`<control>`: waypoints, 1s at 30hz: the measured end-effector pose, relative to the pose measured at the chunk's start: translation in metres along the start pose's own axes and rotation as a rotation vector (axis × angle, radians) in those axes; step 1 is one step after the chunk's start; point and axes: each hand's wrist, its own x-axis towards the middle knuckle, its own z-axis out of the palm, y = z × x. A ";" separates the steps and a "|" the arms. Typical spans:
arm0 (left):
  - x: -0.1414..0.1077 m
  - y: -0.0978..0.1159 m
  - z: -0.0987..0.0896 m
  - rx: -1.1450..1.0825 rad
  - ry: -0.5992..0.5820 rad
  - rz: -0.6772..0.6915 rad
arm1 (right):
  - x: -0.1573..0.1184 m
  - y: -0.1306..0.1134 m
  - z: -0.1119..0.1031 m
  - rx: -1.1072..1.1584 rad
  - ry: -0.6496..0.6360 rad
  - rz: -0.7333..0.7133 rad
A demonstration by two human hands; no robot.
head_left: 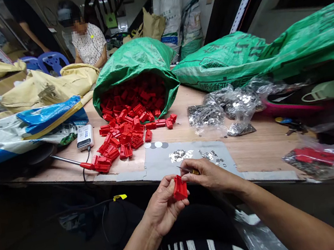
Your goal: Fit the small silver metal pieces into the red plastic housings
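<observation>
Nearest me, my left hand (163, 212) holds a red part (180, 189), the thumb on its near left side and the fingers curled under and behind it, pinched firmly. The part is up off the desk (263, 138), just in front of its edge, its long axis seeming to run away from me, with a hollow side showing. My right hand (208, 174) sits to the right and a little beyond, its fingers bunched around a small tool (194, 172) with a yellowish handle and a thin dark tip. What counts is this: the part lies left of my right fingers and slightly nearer me, right at their ends, while the tip points left past the part's far end, not into the hollow. Whether those fingertips touch the rim or stop just beside it, I cannot tell. Past my hands lies a grey mat (158, 168) with bright pieces (181, 155), and darker pieces (213, 155) to their right. Farther off, a red heap (125, 134) spills left of centre from a green sack (138, 54); clear bags (207, 115) lie right. Beyond sits a co-worker (90, 43).
</observation>
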 end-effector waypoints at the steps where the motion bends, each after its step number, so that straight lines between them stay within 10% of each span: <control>1: 0.000 -0.001 0.000 0.010 0.001 0.002 | 0.000 0.000 0.001 0.023 -0.005 0.007; 15: 0.008 -0.009 -0.009 0.294 0.013 -0.010 | -0.014 0.019 0.019 0.267 -0.013 0.128; 23: -0.005 -0.003 -0.004 0.925 0.116 0.629 | -0.028 0.026 0.038 0.421 0.185 0.177; 30: -0.007 -0.010 -0.001 0.867 0.091 0.532 | -0.027 0.027 0.047 0.393 0.163 0.149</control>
